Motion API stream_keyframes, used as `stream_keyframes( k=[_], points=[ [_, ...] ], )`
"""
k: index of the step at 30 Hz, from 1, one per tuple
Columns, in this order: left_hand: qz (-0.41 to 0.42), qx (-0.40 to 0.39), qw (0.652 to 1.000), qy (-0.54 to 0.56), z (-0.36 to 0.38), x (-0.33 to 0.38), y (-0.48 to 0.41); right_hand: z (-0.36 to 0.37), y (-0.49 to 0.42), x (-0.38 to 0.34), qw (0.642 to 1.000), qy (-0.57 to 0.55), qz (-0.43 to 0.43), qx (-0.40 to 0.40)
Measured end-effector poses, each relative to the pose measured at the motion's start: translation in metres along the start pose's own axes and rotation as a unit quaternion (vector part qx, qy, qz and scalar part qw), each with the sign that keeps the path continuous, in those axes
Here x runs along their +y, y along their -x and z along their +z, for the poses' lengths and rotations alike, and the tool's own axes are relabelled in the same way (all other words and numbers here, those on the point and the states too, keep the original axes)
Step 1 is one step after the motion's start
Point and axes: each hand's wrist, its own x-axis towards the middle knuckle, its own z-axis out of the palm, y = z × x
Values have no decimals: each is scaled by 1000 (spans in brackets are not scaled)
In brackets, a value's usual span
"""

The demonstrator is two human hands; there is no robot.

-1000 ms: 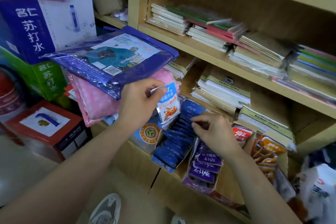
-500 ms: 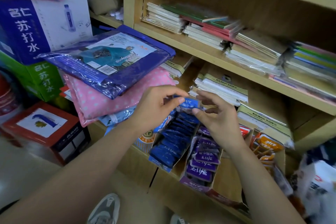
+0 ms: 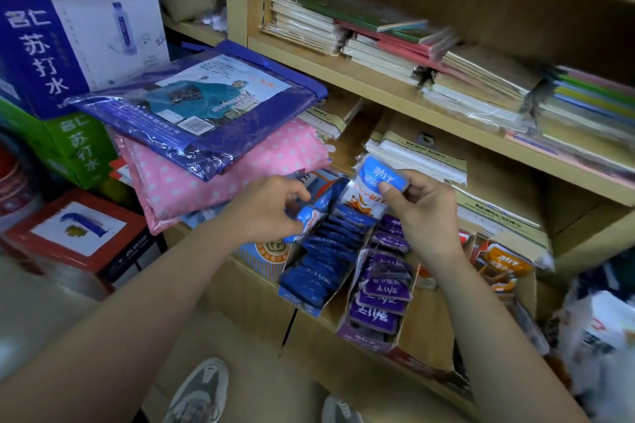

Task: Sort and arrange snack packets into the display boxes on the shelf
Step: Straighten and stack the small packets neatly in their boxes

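— Since half a second ago the hands have parted. The snack packet that both were fingering low over the row is now in the right hand alone, lifted higher with its printed face towards the camera.

— How is it gripped?

— The thumb lies across the light blue upper band and the fingers are curled behind, a firm pinch near the packet's right edge. It stands nearly upright, with its lower end just above the far end of the blue display box.

— And the left hand?

— Its fingers are curled. Thumb and forefinger pinch the rearmost blue packet at the back of that same box.

— What fills the box?

— A row of dark blue packets set on edge, overlapping from front to back. The box sits on the bottom level of the wooden shelf. Just beside it on the right is the purple box with its purple packets. Further right are orange packets, partly hidden by the right forearm.

— Anything else close by?

— Left of the hands a pink dotted package lies under a blue raincoat pack. Stacks of notebooks sit on the shelf level above.
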Motion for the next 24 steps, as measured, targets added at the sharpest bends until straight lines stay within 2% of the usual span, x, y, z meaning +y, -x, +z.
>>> stream_keyframes(
  k=[3,6,8,11,17,21,24],
  points=[
    [6,43,999,0,4,-1,-1,2,-2,5,997,75,3,-25],
    [16,110,994,12,7,-2,-5,3,1,5,979,192,-54,-46],
    [16,160,987,-2,7,1,-6,4,4,3,971,222,-82,-34],
    [28,215,976,18,3,5,-5,5,9,2,974,215,-73,4],
    [68,292,945,131,-6,5,-3,12,10,9,966,242,-71,-63],
    [140,288,933,165,-11,14,4,5,11,1,985,160,-32,-57],
    [201,268,928,164,-9,23,7,0,10,-12,993,83,-40,-79]
  ],
)
